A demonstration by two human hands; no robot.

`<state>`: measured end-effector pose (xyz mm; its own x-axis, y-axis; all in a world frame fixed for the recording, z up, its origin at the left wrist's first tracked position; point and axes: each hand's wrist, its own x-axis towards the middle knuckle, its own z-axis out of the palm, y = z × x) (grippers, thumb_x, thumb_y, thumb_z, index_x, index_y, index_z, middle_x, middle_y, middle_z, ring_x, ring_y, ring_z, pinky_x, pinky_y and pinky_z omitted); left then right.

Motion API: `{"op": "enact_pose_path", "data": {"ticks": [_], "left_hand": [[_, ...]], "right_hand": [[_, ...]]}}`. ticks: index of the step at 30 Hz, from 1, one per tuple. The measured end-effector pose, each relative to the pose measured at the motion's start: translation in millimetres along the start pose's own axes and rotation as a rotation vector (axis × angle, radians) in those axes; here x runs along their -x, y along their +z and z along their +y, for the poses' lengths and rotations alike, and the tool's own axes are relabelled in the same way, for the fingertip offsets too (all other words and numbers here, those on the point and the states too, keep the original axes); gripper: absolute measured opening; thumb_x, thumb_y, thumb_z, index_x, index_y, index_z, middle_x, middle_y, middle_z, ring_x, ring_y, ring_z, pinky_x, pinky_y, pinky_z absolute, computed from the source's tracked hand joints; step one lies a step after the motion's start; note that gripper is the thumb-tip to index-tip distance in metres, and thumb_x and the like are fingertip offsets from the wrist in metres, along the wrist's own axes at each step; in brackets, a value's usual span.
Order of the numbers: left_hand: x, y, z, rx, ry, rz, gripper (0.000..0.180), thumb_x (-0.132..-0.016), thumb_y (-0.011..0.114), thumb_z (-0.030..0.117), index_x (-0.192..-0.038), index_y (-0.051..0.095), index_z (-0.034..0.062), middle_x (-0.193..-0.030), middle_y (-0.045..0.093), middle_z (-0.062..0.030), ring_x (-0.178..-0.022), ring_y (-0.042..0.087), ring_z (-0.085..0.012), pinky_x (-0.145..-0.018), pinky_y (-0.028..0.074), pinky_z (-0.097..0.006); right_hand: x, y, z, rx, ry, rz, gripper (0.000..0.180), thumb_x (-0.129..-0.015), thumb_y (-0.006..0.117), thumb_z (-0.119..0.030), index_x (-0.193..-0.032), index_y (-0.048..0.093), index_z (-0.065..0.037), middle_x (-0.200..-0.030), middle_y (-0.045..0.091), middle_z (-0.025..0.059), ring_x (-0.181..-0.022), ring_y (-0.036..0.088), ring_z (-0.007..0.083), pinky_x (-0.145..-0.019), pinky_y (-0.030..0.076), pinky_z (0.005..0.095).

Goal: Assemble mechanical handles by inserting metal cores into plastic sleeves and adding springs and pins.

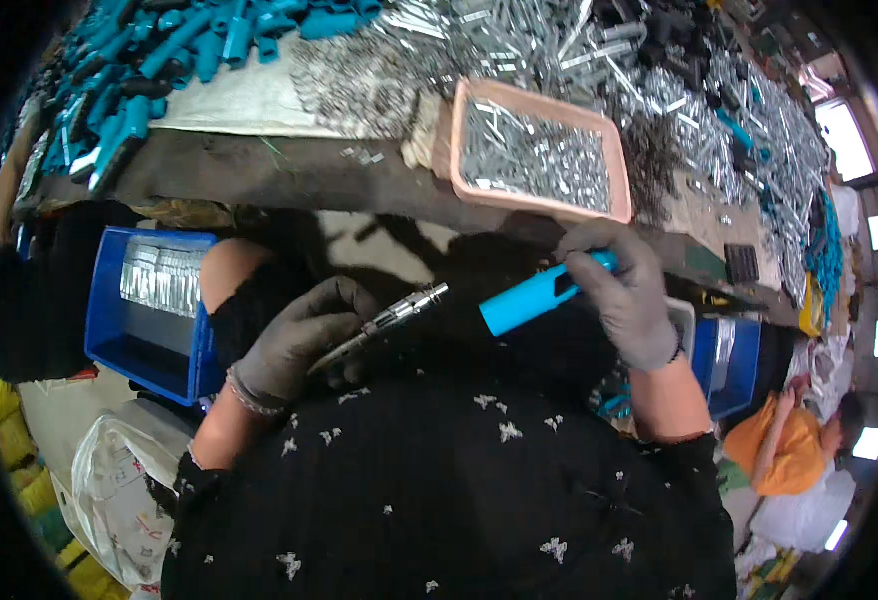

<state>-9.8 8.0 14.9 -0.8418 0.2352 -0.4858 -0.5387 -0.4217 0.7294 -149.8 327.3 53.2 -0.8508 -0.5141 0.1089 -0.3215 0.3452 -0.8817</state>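
My left hand (311, 335), in a grey glove, is closed around a slim silver metal mechanism (399, 312) whose narrow tip points up and right. In my gloved right hand (621, 290) is a blue plastic tube-shaped handle (524, 303) with a slot cut in its side; the fingers pinch its upper right end. The handle's wide end faces the metal mechanism, and a gap separates the two. Both are held in the air over my lap, short of the bench edge.
A pink tray (542, 203) of small metal parts sits on the bench (359, 180), with heaped metal pieces and blue handles (174, 50) behind. Blue bins (149, 362) stand on either side of me. A person in orange (784, 440) is at the far right.
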Motion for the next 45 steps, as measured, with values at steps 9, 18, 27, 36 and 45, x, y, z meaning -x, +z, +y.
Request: {"op": "enact_pose_path", "data": {"ticks": [9, 18, 27, 36, 45], "left_hand": [[-21.7, 7.6, -12.2, -0.054, -0.089, -0.100, 0.016, -0.092, 0.064, 0.008, -0.107, 0.058, 0.0065, -0.090, 0.064, -0.0018, -0.071, 0.061, -0.0089, -0.063, 0.049, -0.023], [-23.1, -2.6, -16.8, -0.087, -0.041, -0.080, 0.017, -0.090, 0.066, 0.007, -0.106, 0.058, 0.0070, -0.094, 0.063, -0.0008, -0.075, 0.060, -0.0087, -0.069, 0.050, -0.025], [-28.0, 13.2, -16.9, -0.240, -0.039, -0.025, 0.020, -0.097, 0.062, 0.015, -0.114, 0.059, 0.0058, -0.101, 0.063, -0.0015, -0.086, 0.058, -0.0079, -0.076, 0.049, -0.025], [-35.9, 17.7, -16.3, -0.694, 0.165, 0.058, 0.026, -0.100, 0.053, 0.009, -0.124, 0.059, 0.0000, -0.105, 0.063, -0.0061, -0.096, 0.057, -0.0108, -0.087, 0.048, -0.028], [-32.7, 20.1, -14.6, -0.527, 0.118, 0.022, 0.036, -0.103, 0.056, 0.030, -0.126, 0.059, 0.0022, -0.107, 0.064, -0.0046, -0.101, 0.057, -0.0115, -0.090, 0.048, -0.030]], "right_hand": [[25.0, 45.9, 53.6, -0.266, 0.184, 0.065, 0.013, -0.095, 0.066, -0.010, -0.106, 0.065, -0.003, -0.097, 0.066, 0.0025, -0.081, 0.059, 0.0074, -0.072, 0.049, 0.0243], [16.2, 38.3, 59.6, -0.434, 0.204, -0.060, 0.015, -0.092, 0.067, -0.008, -0.106, 0.066, -0.003, -0.096, 0.065, 0.0024, -0.079, 0.058, 0.0073, -0.071, 0.048, 0.0241], [17.7, 65.6, 40.2, -0.472, 0.282, -0.351, 0.024, -0.088, 0.074, -0.005, -0.111, 0.067, -0.003, -0.094, 0.067, 0.0062, -0.076, 0.064, 0.0114, -0.070, 0.052, 0.0271], [15.9, 78.3, 33.9, -0.615, 0.429, -0.339, 0.022, -0.098, 0.063, -0.014, -0.115, 0.063, 0.001, -0.097, 0.068, 0.0099, -0.077, 0.069, 0.0141, -0.068, 0.060, 0.0274], [16.7, 89.7, 31.5, -0.590, 0.348, -0.339, 0.017, -0.099, 0.062, -0.011, -0.111, 0.061, 0.000, -0.096, 0.065, 0.0074, -0.075, 0.067, 0.0123, -0.066, 0.057, 0.0269]]}}
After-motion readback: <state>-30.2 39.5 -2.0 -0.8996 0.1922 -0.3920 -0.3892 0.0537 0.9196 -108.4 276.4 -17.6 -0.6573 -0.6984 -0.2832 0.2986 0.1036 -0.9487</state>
